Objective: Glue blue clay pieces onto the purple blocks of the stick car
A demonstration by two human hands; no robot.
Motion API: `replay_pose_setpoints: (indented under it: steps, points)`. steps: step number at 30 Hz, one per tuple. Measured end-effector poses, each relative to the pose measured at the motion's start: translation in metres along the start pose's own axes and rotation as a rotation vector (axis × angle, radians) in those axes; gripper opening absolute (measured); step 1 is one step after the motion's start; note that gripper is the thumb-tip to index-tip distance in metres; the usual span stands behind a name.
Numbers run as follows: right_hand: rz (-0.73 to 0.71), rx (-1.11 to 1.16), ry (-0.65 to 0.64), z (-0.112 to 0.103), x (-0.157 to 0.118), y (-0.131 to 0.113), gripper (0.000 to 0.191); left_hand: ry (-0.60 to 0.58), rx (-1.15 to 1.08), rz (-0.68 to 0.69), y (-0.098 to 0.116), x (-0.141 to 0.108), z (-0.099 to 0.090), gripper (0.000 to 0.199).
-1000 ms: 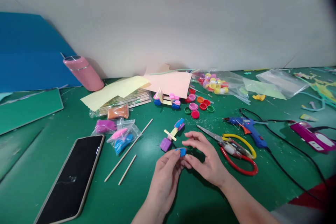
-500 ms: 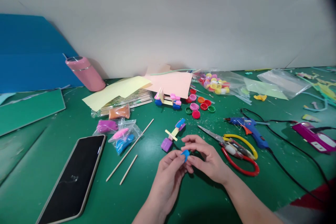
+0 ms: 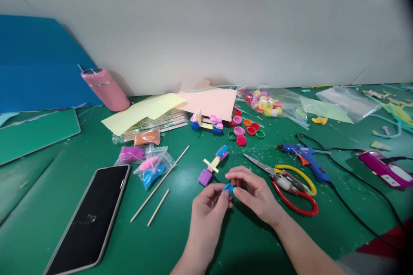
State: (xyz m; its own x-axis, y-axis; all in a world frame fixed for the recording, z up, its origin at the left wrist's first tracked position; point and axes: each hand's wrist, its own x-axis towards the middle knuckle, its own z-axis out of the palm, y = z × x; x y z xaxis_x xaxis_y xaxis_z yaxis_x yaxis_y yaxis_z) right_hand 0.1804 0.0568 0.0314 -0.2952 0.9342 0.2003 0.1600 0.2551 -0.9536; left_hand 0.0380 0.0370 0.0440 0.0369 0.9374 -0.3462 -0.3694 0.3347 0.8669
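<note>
A small lump of blue modelling clay is pinched between the thumb and fingers of my left hand. My right hand is curled at the lump's right side, its thumb tip at the edge and some fingertips hidden behind. Just beyond my hands lies a small model of pale craft sticks with a purple clay block and a blue-and-purple clay end. A second stick model with pink and blue clay stands farther back.
Scissors with red and yellow handles and a blue glue gun lie right. Bags of clay, two wooden sticks and a phone lie left. Coloured bottle caps, paper and a pink tumbler are behind.
My left thumb has shifted up and right over the blue clay, and the left hand has turned slightly. The right fingers have moved slightly to the right.
</note>
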Motion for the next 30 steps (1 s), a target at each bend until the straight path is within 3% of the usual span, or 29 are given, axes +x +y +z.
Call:
replay_pose_setpoints:
  steps: [3, 6, 13, 27, 30]
  points:
    - [-0.028, -0.035, 0.034, 0.002, 0.000, -0.002, 0.018, 0.025, 0.267, 0.159, 0.002, -0.003, -0.001, 0.009]
    - [-0.051, -0.067, 0.062, 0.004, 0.000, -0.003, 0.016, 0.037, 0.378, 0.222, 0.000, -0.002, -0.002, 0.011]
    - [0.031, -0.048, 0.134, 0.008, 0.000, -0.001, 0.012, 0.084, 0.252, 0.211, -0.007, 0.001, -0.002, 0.018]
    - [0.218, 0.128, 0.094, 0.010, -0.001, -0.002, 0.015, 0.039, 0.296, 0.216, -0.004, -0.002, -0.001, 0.017]
    - [0.237, 0.167, 0.088, 0.010, 0.001, -0.003, 0.012, 0.019, 0.204, 0.179, -0.005, -0.002, -0.002, 0.019]
